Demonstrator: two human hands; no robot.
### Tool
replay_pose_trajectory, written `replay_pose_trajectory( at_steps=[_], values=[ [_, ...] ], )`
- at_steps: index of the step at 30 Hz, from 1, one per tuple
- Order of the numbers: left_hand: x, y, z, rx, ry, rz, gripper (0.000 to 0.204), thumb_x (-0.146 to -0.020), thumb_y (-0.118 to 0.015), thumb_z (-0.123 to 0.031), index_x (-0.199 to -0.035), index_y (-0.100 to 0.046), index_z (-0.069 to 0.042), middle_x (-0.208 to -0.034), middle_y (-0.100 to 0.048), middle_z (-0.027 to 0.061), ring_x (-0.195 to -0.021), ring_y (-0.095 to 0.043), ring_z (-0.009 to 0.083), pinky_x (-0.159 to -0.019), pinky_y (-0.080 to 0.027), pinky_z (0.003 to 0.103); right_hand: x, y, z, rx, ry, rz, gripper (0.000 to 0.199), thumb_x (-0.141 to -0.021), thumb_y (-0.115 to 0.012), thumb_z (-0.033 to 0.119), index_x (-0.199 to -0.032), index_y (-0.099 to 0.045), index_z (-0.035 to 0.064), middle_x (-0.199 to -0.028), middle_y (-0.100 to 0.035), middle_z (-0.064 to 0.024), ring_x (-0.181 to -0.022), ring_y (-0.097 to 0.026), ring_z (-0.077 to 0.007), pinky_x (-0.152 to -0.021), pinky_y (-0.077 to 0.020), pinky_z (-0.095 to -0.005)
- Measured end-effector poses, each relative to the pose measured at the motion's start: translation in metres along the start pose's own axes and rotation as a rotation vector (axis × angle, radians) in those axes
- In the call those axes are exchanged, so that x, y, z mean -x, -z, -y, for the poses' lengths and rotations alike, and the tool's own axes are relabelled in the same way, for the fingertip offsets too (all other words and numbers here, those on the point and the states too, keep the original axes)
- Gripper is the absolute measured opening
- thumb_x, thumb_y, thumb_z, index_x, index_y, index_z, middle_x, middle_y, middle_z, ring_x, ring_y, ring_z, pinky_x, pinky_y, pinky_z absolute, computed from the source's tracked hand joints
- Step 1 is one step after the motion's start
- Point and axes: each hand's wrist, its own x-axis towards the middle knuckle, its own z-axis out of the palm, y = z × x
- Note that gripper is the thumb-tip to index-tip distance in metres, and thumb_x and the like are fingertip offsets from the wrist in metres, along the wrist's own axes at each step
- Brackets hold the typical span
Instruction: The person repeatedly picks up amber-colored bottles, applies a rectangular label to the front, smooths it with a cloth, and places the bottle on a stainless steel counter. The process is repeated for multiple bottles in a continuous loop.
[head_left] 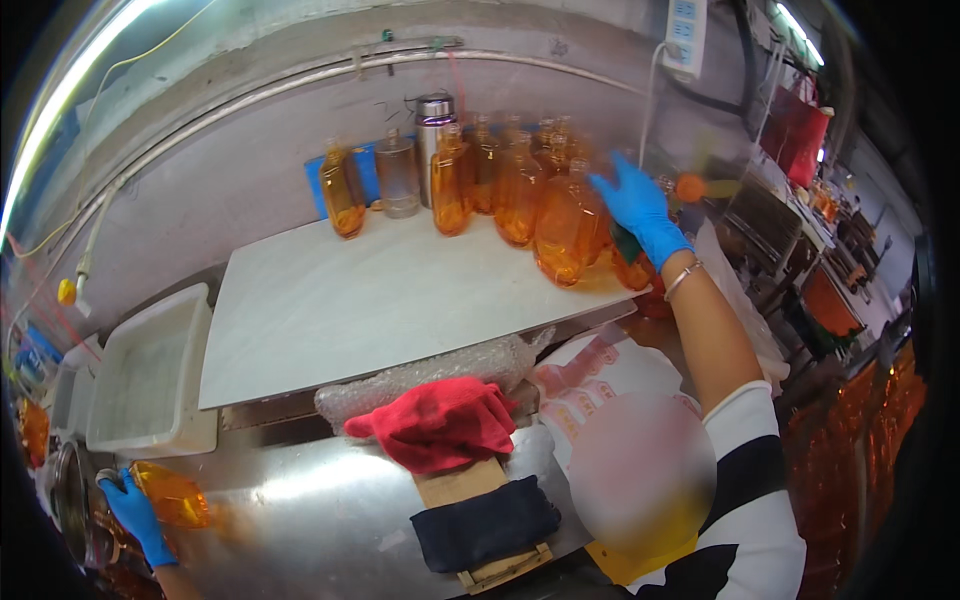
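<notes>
Low at the left, my left hand [138,517], in a blue glove, is closed around the neck end of an amber glass bottle [176,497] lying on its side over the metal table. My right hand [640,208], also gloved in blue, is stretched out at the right end of a white board, its fingers apart. It is among several upright amber bottles [568,235], and its palm side is hidden. A dark green patch shows beneath its wrist. Farther left on the board stand another amber bottle [343,190], a clear bottle [398,177] and a steel flask [434,140].
The white board [340,300] has bubble wrap [430,378] along its front edge. A red cloth [435,424] and a folded dark cloth [485,524] rest on a wooden piece. At left sits a white plastic tub [150,370]. A power strip [686,38] hangs upper right.
</notes>
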Motion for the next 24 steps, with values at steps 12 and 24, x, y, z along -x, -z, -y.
replay_pose_trajectory(
  at_steps=[12,24],
  values=[
    [-0.035,-0.027,-0.011,-0.323,0.023,0.073,0.032,-0.088,-0.052,-0.016,-0.112,-0.048,0.005,-0.108,-0.055,0.0216,-0.094,-0.054,0.0302,-0.083,-0.043,0.035,0.005,0.011,0.035,-0.414,0.214,0.113,0.036,-0.08,-0.062,0.036,-0.103,-0.061,0.0092,-0.102,-0.062,-0.0149,-0.094,-0.06,-0.0289,-0.082,-0.0473,-0.0374],
    [0.184,0.021,-0.405,1.015,-0.518,0.973,0.081,-0.062,-0.079,-0.009,-0.13,-0.037,0.0,-0.126,-0.045,0.0153,-0.118,-0.045,0.0259,-0.098,-0.037,0.035,0.162,0.116,0.072,-1.1,0.573,0.539,0.017,-0.081,-0.063,0.013,-0.096,-0.061,0.0047,-0.09,-0.064,-0.0075,-0.084,-0.062,-0.0172,-0.076,-0.0475,-0.0289]
  ],
)
